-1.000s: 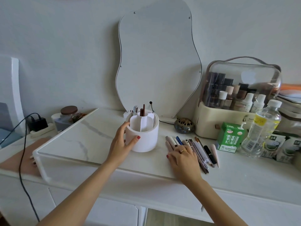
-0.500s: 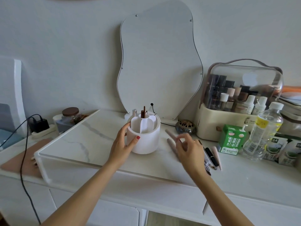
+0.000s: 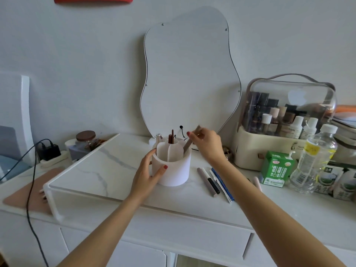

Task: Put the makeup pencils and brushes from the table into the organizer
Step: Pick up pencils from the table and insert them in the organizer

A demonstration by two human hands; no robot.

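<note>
so the left hand (image 3: 147,173) is wrapped around the side of the white organizer (image 3: 174,170), thumb on the front wall, holding it on the marble tabletop (image 3: 100,170); right hand (image 3: 207,144) is above the rim, fingers pinching a taupe pencil (image 3: 187,144) that's tilted with its lower end dipped into the right compartment; a few brown pencils (image 3: 171,137) stand in the back section; the loose pencils and brushes (image 3: 213,181) lie on the table just right of the organizer, partly under the right forearm
</note>
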